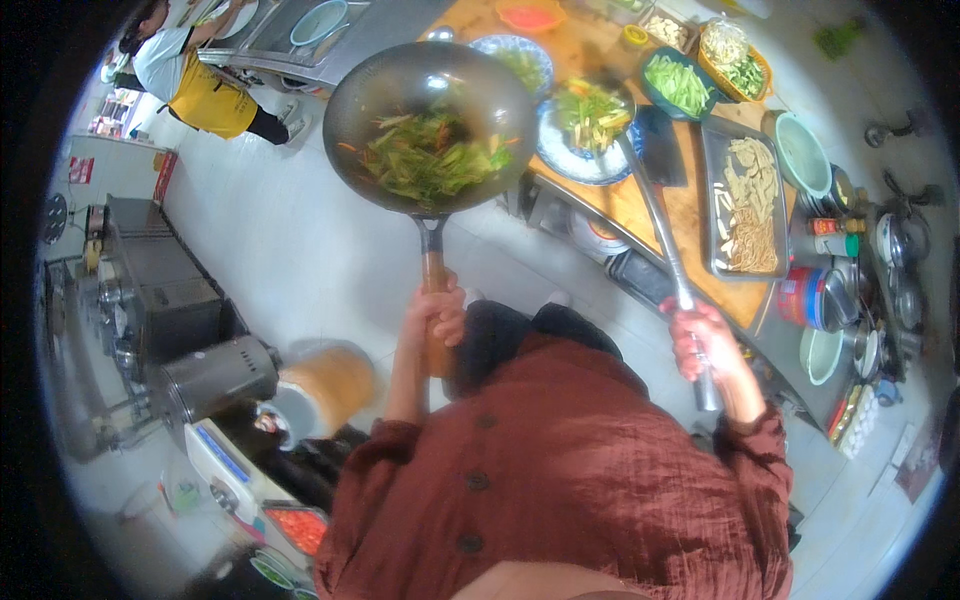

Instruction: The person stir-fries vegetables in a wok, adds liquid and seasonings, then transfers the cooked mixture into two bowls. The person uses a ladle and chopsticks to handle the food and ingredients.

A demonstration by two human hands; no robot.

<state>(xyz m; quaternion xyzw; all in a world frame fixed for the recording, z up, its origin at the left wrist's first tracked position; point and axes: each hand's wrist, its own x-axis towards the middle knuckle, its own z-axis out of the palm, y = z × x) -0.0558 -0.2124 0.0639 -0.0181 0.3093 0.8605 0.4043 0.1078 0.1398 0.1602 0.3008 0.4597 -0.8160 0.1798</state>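
My left hand [436, 309] grips the wooden handle [437, 352] of a dark wok [352, 150], held up over the floor to the left of the worktable. Cooked green vegetables [431, 161] with orange shreds lie in the wok. My right hand [697, 337] is closed around the metal handle of a long ladle [660, 225]. The ladle's bowl holds pieces of green and yellow vegetable [589, 112], above a blue-and-white plate [574, 165]. How much food lies on the plate itself is partly hidden by the ladle.
A wooden worktable [690, 217] carries another patterned plate of greens [523, 64], a green basket of cut vegetables [677, 86] and a metal tray [709, 262] of sliced food. Bowls and jars line the right. A person in a yellow apron [214, 101] stands at a far-left counter.
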